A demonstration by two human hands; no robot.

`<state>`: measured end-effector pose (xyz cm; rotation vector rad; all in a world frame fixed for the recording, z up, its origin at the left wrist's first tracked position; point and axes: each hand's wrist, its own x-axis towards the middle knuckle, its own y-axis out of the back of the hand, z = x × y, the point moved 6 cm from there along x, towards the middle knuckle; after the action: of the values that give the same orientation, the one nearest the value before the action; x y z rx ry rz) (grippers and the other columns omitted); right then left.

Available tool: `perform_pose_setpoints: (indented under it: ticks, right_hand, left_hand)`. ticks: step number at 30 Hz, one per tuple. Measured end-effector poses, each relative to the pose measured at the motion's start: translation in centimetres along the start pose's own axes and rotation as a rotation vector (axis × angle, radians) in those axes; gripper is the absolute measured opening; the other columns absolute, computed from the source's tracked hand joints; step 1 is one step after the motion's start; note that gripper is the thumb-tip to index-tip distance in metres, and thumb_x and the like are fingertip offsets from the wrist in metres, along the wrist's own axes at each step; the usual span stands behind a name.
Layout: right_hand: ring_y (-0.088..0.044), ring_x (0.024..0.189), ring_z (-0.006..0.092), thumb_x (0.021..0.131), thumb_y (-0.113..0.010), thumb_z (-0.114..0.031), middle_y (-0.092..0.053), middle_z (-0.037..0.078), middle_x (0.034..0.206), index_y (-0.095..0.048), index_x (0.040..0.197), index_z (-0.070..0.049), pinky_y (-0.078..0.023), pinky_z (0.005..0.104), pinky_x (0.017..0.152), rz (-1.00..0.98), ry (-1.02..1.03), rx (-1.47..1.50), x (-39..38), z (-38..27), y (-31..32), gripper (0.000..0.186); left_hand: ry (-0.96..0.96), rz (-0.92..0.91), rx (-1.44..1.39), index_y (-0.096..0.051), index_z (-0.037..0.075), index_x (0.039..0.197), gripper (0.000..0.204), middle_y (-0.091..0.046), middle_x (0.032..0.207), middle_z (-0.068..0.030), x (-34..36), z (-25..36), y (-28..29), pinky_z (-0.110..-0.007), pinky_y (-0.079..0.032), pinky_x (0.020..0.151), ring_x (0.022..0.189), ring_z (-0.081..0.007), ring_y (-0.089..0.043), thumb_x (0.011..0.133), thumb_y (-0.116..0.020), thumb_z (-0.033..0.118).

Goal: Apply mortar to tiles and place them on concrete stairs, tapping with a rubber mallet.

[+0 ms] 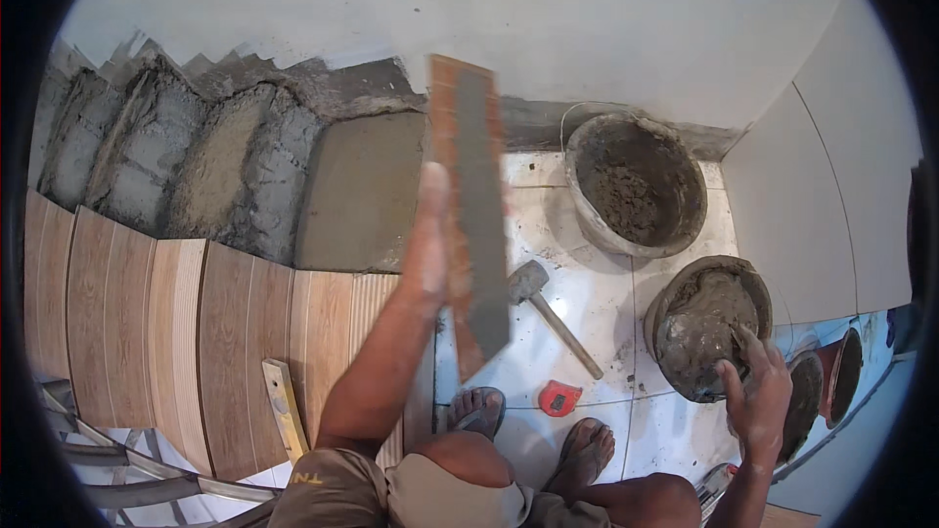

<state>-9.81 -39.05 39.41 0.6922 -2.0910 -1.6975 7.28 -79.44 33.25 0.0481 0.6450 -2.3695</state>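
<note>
My left hand [430, 244] grips a long narrow tile strip [445, 117] by its edge, holding it raised above the floor and slightly blurred. A grey layer of wet mortar [479, 205] runs along the tile's orange-brown back; some of my fingers are hidden behind it. Over the near right rim of a bucket of wet mortar [699, 332] is my right hand [758, 391]. Its thumb and fingers are apart, with nothing visible between them. Left of the raised tile, a smooth mortar bed [362, 191] covers a step, beside wood-look tiles [323, 318].
A larger bucket [636, 186] with mortar stands against the wall. Between my feet and the buckets lie a mallet [553, 318] and a red tape measure [559, 397]. A yellow spirit level [284, 406] rests on the tiled steps. More buckets [841, 376] stand far right.
</note>
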Motion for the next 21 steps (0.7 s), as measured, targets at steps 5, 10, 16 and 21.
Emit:
perform_pose_setpoints:
  ticks: [5, 10, 16, 21]
  right_hand:
    - [-0.065, 0.106, 0.0424, 0.088, -0.082, -0.024, -0.068, 0.020, 0.113, -0.070, 0.132, -0.003, -0.054, 0.0481, 0.092, 0.023, 0.240, 0.219, 2.8, -7.5, -1.9, 0.051]
    - [-0.067, 0.101, 0.0395, 0.088, -0.083, -0.024, -0.069, 0.018, 0.110, -0.071, 0.129, -0.003, -0.055, 0.0477, 0.088, -0.038, 0.493, 0.427, 2.6, -11.5, -6.3, 0.047]
    - [-0.071, 0.092, 0.0361, 0.087, -0.084, -0.023, -0.071, 0.015, 0.100, -0.074, 0.123, -0.003, -0.057, 0.0428, 0.082, -0.099, 0.533, 0.530, 2.2, -12.0, -8.8, 0.042]
    - [-0.072, 0.094, 0.0330, 0.092, -0.081, -0.031, -0.072, 0.012, 0.099, -0.073, 0.128, -0.008, -0.059, 0.0413, 0.082, -0.404, 0.632, 0.532, -0.5, -11.4, -15.4, 0.044]
  left_hand:
    - [-0.140, 0.405, 0.399, -0.069, 0.005, 0.125, 0.074, -0.069, 0.100, -0.0097, 0.4, 6.8, 8.2, -0.036, -0.055, 0.084, 0.093, -0.0184, -0.066, 0.098, -0.057, 0.073]
    - [-0.154, 0.522, 0.782, -0.058, 0.000, 0.150, 0.100, -0.064, 0.144, -0.0221, 5.2, 8.9, 15.6, -0.043, -0.046, 0.113, 0.136, -0.0303, -0.059, 0.086, -0.069, 0.076]
    - [0.082, 0.823, 1.494, -0.060, 0.016, 0.153, 0.111, -0.059, 0.148, -0.0274, 7.4, 7.5, 16.4, -0.049, -0.045, 0.116, 0.142, -0.0389, -0.054, 0.071, -0.068, 0.090]
    - [0.109, 0.853, 1.737, -0.062, 0.016, 0.151, 0.110, -0.058, 0.146, -0.0283, 10.0, 6.2, 16.3, -0.052, -0.047, 0.112, 0.138, -0.0433, -0.055, 0.070, -0.069, 0.090]
